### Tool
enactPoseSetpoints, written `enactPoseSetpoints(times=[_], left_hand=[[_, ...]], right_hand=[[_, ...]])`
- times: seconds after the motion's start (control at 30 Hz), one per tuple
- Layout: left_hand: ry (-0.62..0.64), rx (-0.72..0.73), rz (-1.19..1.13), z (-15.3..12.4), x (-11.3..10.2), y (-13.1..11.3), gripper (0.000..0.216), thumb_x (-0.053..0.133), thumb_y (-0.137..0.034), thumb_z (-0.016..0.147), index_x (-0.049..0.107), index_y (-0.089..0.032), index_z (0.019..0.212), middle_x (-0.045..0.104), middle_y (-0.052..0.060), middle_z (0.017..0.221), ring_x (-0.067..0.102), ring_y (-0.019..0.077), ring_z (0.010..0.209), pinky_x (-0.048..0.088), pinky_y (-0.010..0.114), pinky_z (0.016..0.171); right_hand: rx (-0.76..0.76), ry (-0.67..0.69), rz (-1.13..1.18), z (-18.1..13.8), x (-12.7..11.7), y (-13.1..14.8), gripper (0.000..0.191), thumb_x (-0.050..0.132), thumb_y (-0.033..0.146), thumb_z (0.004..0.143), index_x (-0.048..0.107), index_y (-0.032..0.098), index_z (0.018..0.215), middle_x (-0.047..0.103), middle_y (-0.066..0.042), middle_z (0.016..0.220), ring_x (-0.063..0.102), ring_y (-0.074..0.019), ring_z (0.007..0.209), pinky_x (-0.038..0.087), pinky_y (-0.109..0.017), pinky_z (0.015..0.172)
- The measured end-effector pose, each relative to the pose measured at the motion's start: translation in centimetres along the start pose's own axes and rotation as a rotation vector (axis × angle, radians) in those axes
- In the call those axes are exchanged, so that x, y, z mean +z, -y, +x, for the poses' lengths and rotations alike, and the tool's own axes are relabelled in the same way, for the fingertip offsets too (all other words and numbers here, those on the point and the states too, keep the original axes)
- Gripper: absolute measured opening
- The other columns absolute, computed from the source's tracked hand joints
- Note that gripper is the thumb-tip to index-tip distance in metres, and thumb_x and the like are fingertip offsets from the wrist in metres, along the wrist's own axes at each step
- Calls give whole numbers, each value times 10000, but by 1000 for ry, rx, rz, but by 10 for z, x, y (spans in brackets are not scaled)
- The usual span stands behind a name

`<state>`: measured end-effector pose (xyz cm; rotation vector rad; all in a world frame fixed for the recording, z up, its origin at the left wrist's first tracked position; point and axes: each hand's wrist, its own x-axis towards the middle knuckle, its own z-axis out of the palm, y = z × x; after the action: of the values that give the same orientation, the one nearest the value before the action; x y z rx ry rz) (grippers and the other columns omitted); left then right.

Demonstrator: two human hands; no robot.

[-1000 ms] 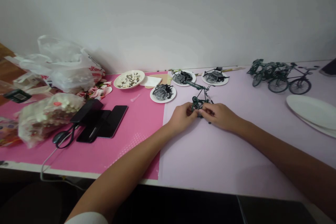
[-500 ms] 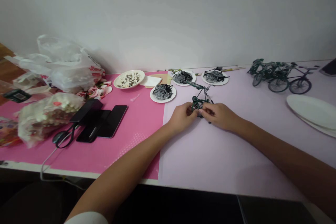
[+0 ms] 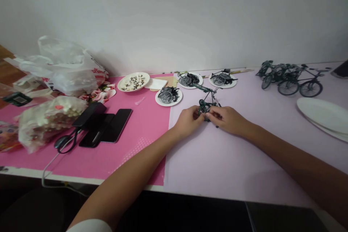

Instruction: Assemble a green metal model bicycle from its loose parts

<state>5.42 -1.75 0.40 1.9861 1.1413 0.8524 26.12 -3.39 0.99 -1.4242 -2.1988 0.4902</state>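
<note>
A small dark green model bicycle frame (image 3: 207, 98) stands on the lilac mat (image 3: 231, 152) at the middle of the table. My left hand (image 3: 187, 121) pinches its lower part from the left. My right hand (image 3: 227, 119) grips the same lower part from the right, fingers closed. The fingers hide the part being worked on. Behind the frame, three small white plates (image 3: 168, 101) hold grey wheels and dark parts.
Finished model bicycles (image 3: 292, 79) stand at the back right, with a white plate (image 3: 323, 116) in front of them. On the pink mat (image 3: 122, 145) lie phones (image 3: 104, 125), scissors (image 3: 65, 143), plastic bags (image 3: 62, 69) and a bowl of small pieces (image 3: 133, 81).
</note>
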Motion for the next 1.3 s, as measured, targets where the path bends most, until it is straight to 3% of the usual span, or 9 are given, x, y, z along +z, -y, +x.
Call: enactPoseSetpoints(times=[1.3], left_hand=[[7, -9, -3, 0, -1, 0, 238, 597, -370, 920, 684, -158, 986, 704, 28, 809, 611, 153, 710, 435, 260, 640]], right_hand=[[-5, 6, -2, 0, -1, 1, 339, 504, 480, 984, 452, 241, 748, 544, 21, 621, 481, -162, 569, 331, -296, 580]])
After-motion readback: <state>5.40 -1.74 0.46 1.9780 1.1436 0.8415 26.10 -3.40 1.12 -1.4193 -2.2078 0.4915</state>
